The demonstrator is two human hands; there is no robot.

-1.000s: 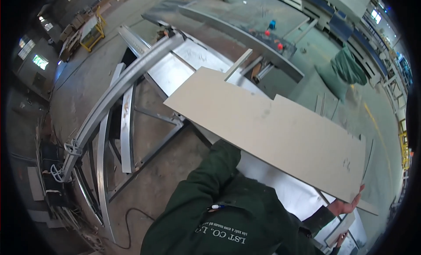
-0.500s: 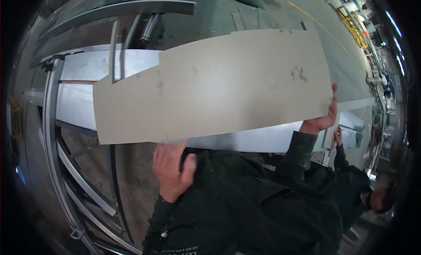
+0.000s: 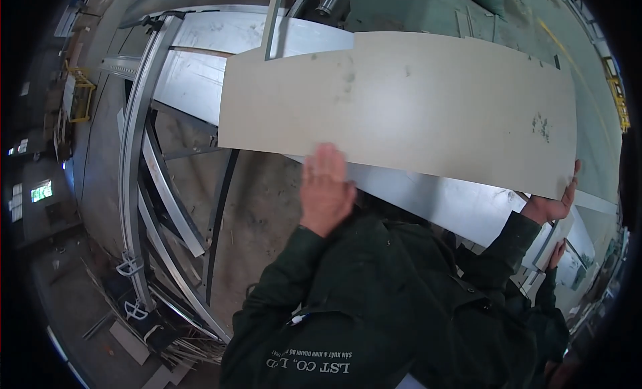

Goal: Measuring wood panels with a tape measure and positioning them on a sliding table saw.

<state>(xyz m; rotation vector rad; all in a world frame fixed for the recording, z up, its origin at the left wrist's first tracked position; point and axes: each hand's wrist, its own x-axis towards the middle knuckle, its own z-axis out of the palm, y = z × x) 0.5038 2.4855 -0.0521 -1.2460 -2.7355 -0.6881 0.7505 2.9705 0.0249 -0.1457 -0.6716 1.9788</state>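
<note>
We hold one large, flat, pale beige rectangular panel (image 3: pixel 401 108) aloft with two hands. Our left hand (image 3: pixel 326 192) presses flat under its lower edge, fingers (image 3: pixel 321 163) together and extended up against the board. Our right hand (image 3: pixel 554 200) cups the lower right corner, fingers curled round the edge. Just below the fingers lies one shiny sheet of grey metal (image 3: pixel 441 200). To the left of the left fingers stand several curved steel frame rails (image 3: pixel 134 155) over bare concrete floor (image 3: pixel 261 208), which lies open between the rails and our dark green sleeves (image 3: pixel 281 289).
</note>
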